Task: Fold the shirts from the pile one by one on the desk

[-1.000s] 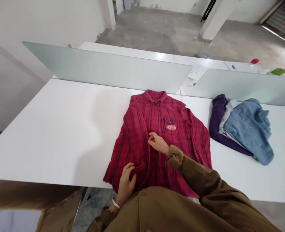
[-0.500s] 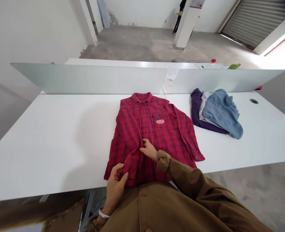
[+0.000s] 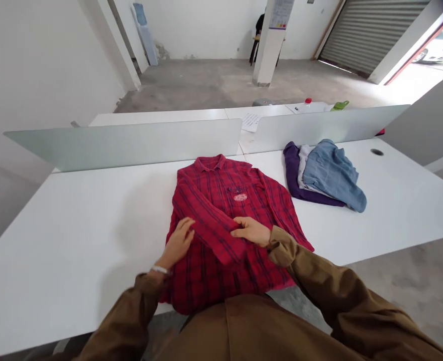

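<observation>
A red plaid flannel shirt [image 3: 210, 235] lies face up on the white table [image 3: 74, 240], collar away from me. Its sleeve on the left of the view [image 3: 206, 215] is folded diagonally across the front, below the chest pocket with its round badge [image 3: 240, 197]. My right hand [image 3: 250, 231] is at that sleeve's cuff, fingers closed on the cloth. My left hand [image 3: 178, 243] rests on the shirt's left edge, fingers apart, holding nothing. Olive-brown jacket sleeves cover both my arms.
A pile of purple, grey and faded denim clothes [image 3: 322, 175] lies to the right of the shirt. Frosted dividers [image 3: 124, 145] stand along the table's far side. Beyond them are another white table, a paper and bottles. A person sits far back by a pillar.
The sleeve now lies folded across the shirt front, with its cuff further up and to the right. My left hand has moved up and left onto the shirt. The view has tilted up.
</observation>
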Available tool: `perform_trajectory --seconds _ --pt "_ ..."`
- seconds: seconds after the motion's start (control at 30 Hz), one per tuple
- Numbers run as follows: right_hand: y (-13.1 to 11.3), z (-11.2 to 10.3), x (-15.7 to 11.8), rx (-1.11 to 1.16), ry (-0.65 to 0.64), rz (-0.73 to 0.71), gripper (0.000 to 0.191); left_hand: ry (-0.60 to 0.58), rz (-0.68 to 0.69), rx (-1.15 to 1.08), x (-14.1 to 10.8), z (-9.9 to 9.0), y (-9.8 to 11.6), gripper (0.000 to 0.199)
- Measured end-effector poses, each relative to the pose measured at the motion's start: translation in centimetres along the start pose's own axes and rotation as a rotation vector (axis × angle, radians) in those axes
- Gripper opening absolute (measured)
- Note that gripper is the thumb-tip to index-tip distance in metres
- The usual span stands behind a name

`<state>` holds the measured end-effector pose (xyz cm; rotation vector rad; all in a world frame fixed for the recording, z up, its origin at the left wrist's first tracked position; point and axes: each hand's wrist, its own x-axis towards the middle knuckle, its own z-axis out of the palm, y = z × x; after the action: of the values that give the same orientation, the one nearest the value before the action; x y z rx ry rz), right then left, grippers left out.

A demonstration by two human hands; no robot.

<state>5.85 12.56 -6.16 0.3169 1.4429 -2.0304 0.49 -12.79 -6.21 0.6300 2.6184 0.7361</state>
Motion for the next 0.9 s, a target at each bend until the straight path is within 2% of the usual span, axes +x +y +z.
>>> perform_trajectory --seconds 0.07,0.17,0.23,0.3,0.37,0.43,0.5,0.57,0.67,0.77,0.83,0.9 --pt "-2.0 -1.3 0.1 -0.156 -0.055 -0.055 0.011 -0.015 0.07 0.175 5.4 -1.1 -1.2 0.039" --pt "-4.2 -2.3 0.2 -0.407 -0.126 -0.165 0.014 -0.075 0.098 0.362 12.7 -1.8 -2.5 0.052" --pt "-5.4 -2.7 0.4 -0.522 -0.161 -0.226 0.015 -0.136 0.11 0.42 16.4 -1.6 -3.0 0.06" --pt "-6.4 -3.3 0.6 -0.605 -0.193 -0.272 0.015 -0.229 0.118 0.483 19.1 -1.1 -3.5 0.063" --pt "-7.3 -4.1 0.8 -0.659 -0.23 -0.301 0.015 -0.34 0.112 0.541 20.7 -0.7 -4.2 0.055" --pt "-8.1 -5.3 1.1 -0.667 -0.281 -0.305 0.016 -0.451 0.088 0.595 21.7 -0.7 -5.2 0.036" --pt "-8.7 -6.9 1.6 -0.651 -0.327 -0.28 0.017 -0.537 0.041 0.642 22.3 -1.5 -6.5 0.021" --pt "-9.1 -8.8 2.6 -0.631 -0.353 -0.248 0.02 -0.584 -0.02 0.682 22.8 -3.0 -7.9 0.018" --pt "-9.4 -12.0 5.2 -0.574 -0.376 -0.202 0.026 -0.585 -0.103 0.724 23.8 -6.0 -9.8 0.022" --pt "-9.6 -15.0 9.2 -0.586 -0.34 -0.162 0.029 -0.539 -0.163 0.756 24.8 -8.4 -11.4 0.024" --pt "-9.8 -16.8 12.5 -0.694 -0.242 -0.143 0.028 -0.505 -0.209 0.78 25.3 -9.2 -12.5 0.021" --pt "-9.9 -18.2 15.7 -0.844 -0.087 -0.112 0.03 -0.481 -0.269 0.802 25.7 -9.2 -13.5 0.02"
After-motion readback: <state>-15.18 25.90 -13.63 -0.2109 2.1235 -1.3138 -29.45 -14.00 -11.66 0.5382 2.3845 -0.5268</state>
